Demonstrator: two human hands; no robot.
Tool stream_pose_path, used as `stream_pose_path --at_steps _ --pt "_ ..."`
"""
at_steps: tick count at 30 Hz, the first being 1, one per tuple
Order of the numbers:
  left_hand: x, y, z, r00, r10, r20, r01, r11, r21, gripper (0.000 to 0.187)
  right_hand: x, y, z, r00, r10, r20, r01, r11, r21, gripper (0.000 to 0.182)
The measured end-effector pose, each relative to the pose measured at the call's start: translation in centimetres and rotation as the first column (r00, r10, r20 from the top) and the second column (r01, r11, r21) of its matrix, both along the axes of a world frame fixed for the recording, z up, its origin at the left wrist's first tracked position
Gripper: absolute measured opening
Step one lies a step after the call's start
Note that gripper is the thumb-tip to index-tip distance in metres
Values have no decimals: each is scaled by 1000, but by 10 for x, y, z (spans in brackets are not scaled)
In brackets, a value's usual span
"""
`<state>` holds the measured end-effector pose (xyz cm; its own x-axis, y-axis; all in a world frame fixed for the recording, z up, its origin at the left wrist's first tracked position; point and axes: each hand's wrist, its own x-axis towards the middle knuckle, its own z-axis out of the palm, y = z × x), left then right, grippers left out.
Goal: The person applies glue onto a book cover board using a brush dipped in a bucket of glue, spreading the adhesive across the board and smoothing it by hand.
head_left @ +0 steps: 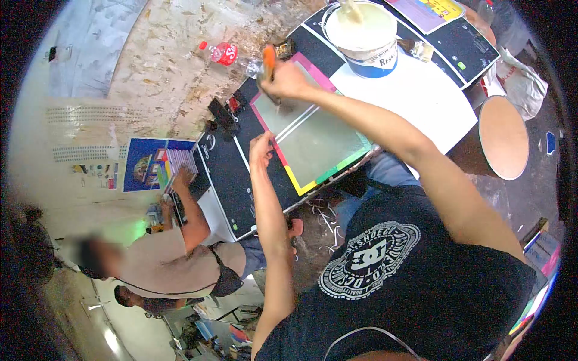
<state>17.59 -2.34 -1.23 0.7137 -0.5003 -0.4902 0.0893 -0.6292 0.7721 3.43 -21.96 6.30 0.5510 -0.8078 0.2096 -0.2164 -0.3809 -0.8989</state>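
The black work table (pixel 241 192) runs slantwise through the head view, from its near-left corner beside a co-worker to its far-right corner under a printed sheet. A white board (pixel 415 96) covers the table's right part, and a round brown stool top (pixel 503 137) stands off the table's right edge.

In the middle of the table lies a screen-printing frame (pixel 307 141), flat, its grey mesh bordered with pink, yellow and green tape. Its long axis follows the table's slant, one corner pointing toward the near edge, the opposite one toward the far-left edge.

A large white bucket (pixel 366 36) of pale paste stands on the white board near the far edge, just beyond the frame.

The co-worker (pixel 180 259), in a beige shirt, leans at the table's left end with one hand on a stack of coloured prints (pixel 174 168).

The right hand (pixel 288 79) is over the frame's far corner, fingers curled tight around an orange-handled tool (pixel 269 61). The handle stands nearly upright, its long axis vertical, the orange end up and the working end pointing down at the mesh; the tip is too small to make out.

The left hand (pixel 261 150) rests at the frame's left edge, fingers together and bent onto the pink tape; whether it pinches or only presses I cannot tell.

A red-labelled bottle (pixel 224 53) lies on the floor beyond the table's far-left edge.
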Motion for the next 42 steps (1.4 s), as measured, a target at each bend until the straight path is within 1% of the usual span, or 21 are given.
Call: stream_pose_path --at_steps 1,2,4,6,8,10,13,16,17,18,21,23,25,28,29,32,33,35,38,40,42 --pt "1 0 -2 1000 12 4 -12 1000 10 25 13 7 -3 991 119 -68 -114 991 71 38" --pt "-2 -1 1 1000 21 7 -22 1000 21 25 27 10 -10 979 158 -126 -141 980 140 39" --pt "-5 -4 5 999 7 39 -9 999 51 25 36 2 -30 975 160 -154 -146 984 101 37" --pt "-9 1 6 997 31 73 -36 997 71 25 33 -36 -33 947 187 -262 -181 982 50 35" --pt "-11 2 10 999 25 43 -28 997 72 27 1 -66 -10 950 113 -290 -126 992 -27 34" --pt "-8 0 8 999 7 35 -10 997 75 27 -15 -96 -1 916 27 -400 -76 992 -105 35" --pt "-11 3 6 1000 16 19 -16 1000 26 26 -41 -97 6 935 -68 -347 -74 922 -381 36" --pt "-10 4 9 999 14 40 -16 998 54 27 -63 -50 15 994 -89 -71 63 950 -307 31" --pt "-4 4 3 999 17 32 -18 998 56 27 -60 -42 -8 987 -114 114 145 936 -321 34" --pt "-1 4 -2 999 21 23 -23 998 59 27 -83 -16 8 992 11 124 -8 1000 -24 38" --pt "-3 4 3 998 29 62 -34 996 77 30 -125 12 -29 979 105 -175 -100 994 36 36" --pt "-3 7 4 999 6 36 -8 999 49 31 -162 21 -57 993 -40 -107 45 998 42 44" --pt "-3 6 1 997 11 76 -13 1000 23 28 -196 32 -42 975 -196 -109 194 981 -31 45" --pt "2 9 -3 998 18 58 -20 1000 19 27 -237 38 -15 935 -249 -251 263 965 23 27" --pt "-1 8 -1 998 33 53 -33 999 7 27 -242 40 -2 927 -296 -230 305 952 4 25" --pt "2 5 -2 999 0 33 -2 999 50 24 -230 46 1 950 -286 127 290 957 -18 24" --pt "0 5 -1 999 -4 39 2 999 34 23 -217 48 -8 946 -275 172 286 957 -40 24" --pt "-11 7 6 998 -1 66 0 1000 10 31 -205 63 -14 975 -201 93 202 979 -2 29" --pt "-9 12 -1 991 51 123 -41 995 -88 26 -206 78 -47 993 -115 32 115 993 0 31" --pt "-14 10 2 986 64 156 -44 991 -128 28 -238 77 -55 994 -104 26 103 994 35 27" --pt "-15 13 10 994 25 104 -11 991 -131 27 -276 74 -57 980 -164 -117 164 986 -8 25"
